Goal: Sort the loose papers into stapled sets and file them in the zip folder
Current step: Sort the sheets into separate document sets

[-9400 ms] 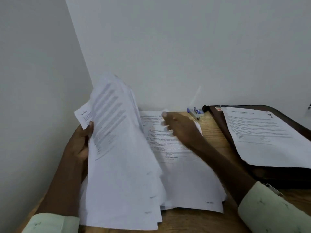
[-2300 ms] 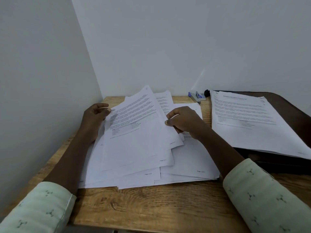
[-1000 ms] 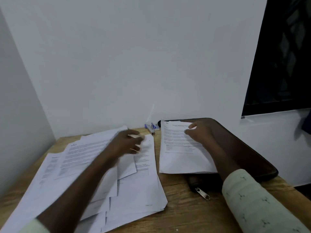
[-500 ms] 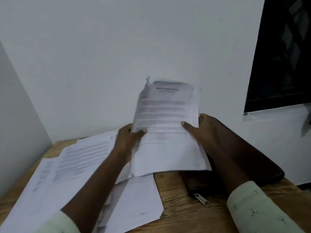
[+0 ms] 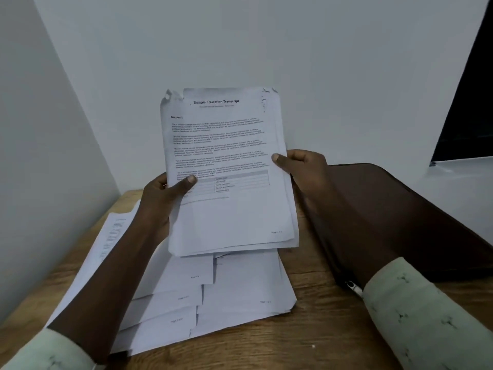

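I hold a set of printed sheets (image 5: 226, 166) upright in front of me; its top page is headed "Sample Education Transcript". My left hand (image 5: 162, 193) grips its left edge, thumb on the front. My right hand (image 5: 301, 166) grips the right edge, thumb on the page. Under the raised set, loose papers (image 5: 213, 289) lie fanned out on the wooden table (image 5: 306, 340). The dark brown zip folder (image 5: 400, 214) lies flat at the right, its metal zip pull (image 5: 353, 288) near my right sleeve. The stapler is hidden.
White walls meet in a corner behind the table at the left. A dark window (image 5: 469, 102) is at the far right. More sheets (image 5: 106, 244) spread toward the left table edge.
Both hands lifted the transcript set off the zip folder and brought it upright, left and nearer to me, above the loose papers. My view has swung back left.
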A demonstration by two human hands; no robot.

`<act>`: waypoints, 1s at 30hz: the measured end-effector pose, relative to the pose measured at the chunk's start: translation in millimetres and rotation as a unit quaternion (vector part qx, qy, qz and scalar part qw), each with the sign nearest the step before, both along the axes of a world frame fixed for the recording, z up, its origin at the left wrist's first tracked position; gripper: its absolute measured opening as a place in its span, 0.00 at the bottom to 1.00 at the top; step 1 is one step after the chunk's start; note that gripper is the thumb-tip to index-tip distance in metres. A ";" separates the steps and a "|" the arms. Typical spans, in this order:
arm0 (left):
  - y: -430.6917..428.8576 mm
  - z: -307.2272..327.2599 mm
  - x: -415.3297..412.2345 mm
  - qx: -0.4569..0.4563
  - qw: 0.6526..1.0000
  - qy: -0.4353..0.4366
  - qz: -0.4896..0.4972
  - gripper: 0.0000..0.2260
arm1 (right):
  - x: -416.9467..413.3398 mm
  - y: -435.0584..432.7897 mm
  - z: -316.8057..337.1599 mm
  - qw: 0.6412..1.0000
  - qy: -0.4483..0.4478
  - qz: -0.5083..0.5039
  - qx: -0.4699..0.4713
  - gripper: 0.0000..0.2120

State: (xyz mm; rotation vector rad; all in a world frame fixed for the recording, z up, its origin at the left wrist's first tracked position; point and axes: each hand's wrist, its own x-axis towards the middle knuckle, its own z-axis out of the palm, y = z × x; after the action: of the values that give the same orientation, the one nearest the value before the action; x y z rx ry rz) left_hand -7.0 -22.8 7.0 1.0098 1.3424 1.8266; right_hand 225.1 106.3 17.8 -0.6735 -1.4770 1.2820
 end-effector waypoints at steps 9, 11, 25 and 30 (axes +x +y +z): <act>-4.3 -0.9 -6.2 0.010 1.000 -0.010 0.022 0.17 | -12.8 -6.1 0.7 0.999 -0.021 0.015 0.035 0.15; -3.6 -1.9 -7.4 0.012 1.000 -0.008 0.022 0.17 | -13.4 -5.7 0.7 0.999 -0.021 0.010 0.037 0.14; -0.7 -6.9 -9.6 0.015 0.999 -0.034 0.017 0.18 | -13.9 -12.8 2.5 0.998 -0.028 -0.008 0.048 0.13; -2.0 -6.6 -9.8 0.001 0.997 -0.061 -0.041 0.15 | -17.2 -6.9 0.2 0.997 -0.050 -0.032 0.053 0.08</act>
State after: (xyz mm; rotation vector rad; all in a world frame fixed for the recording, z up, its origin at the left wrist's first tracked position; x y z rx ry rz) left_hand -16.9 -24.8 0.4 0.9246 1.2087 1.7999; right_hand 207.8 99.4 18.0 -0.7191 -1.5806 1.1262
